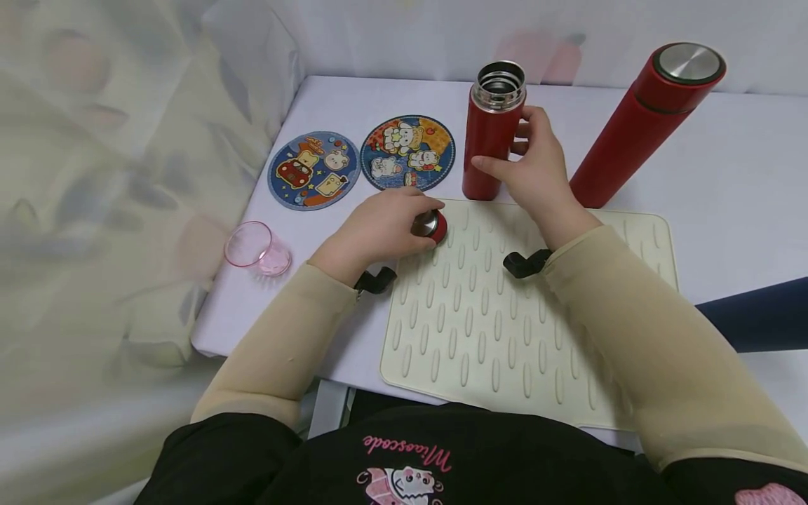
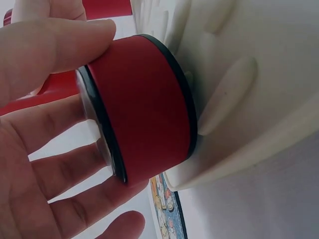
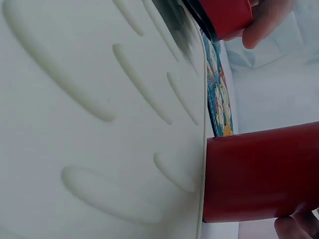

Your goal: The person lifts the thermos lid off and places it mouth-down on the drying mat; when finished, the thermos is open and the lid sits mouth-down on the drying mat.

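My left hand (image 1: 386, 226) holds a red thermos lid (image 1: 440, 229) with a silver top and black rims, thumb on one side and fingers on the other. In the left wrist view the lid (image 2: 144, 107) stands at the ribbed mat's surface; whether it touches cannot be told. My right hand (image 1: 539, 168) grips a red thermos bottle (image 1: 485, 144) from its right side. That bottle is upright and uncapped, its steel mouth showing, just beyond the mat's far edge. The right wrist view shows its lower body (image 3: 254, 179) beside the mat.
A cream ribbed mat (image 1: 480, 330) lies before me. Behind its right part stands a taller, capped red thermos (image 1: 637, 133). Two round cartoon coasters (image 1: 313, 170) lie at the far left, near a pink clear glass (image 1: 255, 249). A dark blue object (image 1: 764, 315) enters from the right.
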### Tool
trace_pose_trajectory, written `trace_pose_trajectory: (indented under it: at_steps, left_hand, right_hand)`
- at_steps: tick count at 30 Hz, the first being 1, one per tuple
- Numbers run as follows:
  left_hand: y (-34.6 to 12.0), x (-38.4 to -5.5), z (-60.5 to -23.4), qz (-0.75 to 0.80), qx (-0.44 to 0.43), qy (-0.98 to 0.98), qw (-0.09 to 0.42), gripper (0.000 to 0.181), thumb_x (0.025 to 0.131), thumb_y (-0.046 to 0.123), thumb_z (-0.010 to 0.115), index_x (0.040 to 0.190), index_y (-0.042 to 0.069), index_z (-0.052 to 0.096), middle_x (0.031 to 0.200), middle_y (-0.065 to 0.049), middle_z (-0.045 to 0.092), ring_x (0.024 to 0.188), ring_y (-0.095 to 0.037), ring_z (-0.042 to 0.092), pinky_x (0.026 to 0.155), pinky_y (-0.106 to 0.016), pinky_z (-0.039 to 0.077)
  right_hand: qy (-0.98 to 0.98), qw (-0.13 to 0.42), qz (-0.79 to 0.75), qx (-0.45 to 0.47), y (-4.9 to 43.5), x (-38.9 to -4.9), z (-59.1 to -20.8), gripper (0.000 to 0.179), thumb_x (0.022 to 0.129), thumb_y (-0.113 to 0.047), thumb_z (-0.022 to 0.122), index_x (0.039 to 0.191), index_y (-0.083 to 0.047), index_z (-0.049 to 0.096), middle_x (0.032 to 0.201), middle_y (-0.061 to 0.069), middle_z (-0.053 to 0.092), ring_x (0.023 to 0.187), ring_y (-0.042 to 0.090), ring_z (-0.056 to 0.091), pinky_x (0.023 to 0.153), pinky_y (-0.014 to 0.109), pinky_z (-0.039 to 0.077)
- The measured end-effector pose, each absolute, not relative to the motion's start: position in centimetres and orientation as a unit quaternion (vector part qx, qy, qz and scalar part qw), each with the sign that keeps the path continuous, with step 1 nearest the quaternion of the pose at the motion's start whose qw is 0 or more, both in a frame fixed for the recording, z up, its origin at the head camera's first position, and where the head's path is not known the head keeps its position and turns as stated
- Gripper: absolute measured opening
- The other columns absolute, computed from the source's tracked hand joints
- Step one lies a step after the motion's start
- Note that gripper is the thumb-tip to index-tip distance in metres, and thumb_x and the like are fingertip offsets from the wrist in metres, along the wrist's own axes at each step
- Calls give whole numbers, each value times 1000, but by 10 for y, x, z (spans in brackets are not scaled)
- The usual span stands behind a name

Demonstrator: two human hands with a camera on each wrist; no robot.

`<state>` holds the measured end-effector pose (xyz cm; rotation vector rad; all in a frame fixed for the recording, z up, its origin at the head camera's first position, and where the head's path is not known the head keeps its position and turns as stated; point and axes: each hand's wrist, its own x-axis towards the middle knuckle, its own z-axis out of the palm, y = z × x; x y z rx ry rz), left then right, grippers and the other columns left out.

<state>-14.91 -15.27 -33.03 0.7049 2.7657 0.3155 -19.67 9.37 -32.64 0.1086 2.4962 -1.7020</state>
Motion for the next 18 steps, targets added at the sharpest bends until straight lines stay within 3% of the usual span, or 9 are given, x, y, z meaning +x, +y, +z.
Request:
trace_pose_trajectory:
  at_steps: [7,12,18]
  left_hand:
    - [-150,-151,-332,107,244,954,138,64,97,41,84,155,19,66,130,-1,69,109,-18,63,96,-41,57]
    - [-150,-150,-336,108,238,955,140,62,98,40,84,154,19,66,133,-2,70,110,-18,64,97,-41,57]
    - [-148,-150,-340,103,238,956,137,63,98,41,84,154,20,66,142,-3,70,119,-21,66,102,-43,57]
  right_hand:
    - [852,84,-517,32,97,-196,-329,91,101,-42,81,173,-34,26,173,-1,45,156,22,49,123,45,48]
    - [872,114,-476,25,102,-188,-332,94,103,-39,76,177,-33,19,176,2,42,154,27,50,120,51,51]
    - [883,119,-454,14,119,-164,-334,92,102,-40,77,176,-30,24,169,6,50,149,31,55,116,56,52]
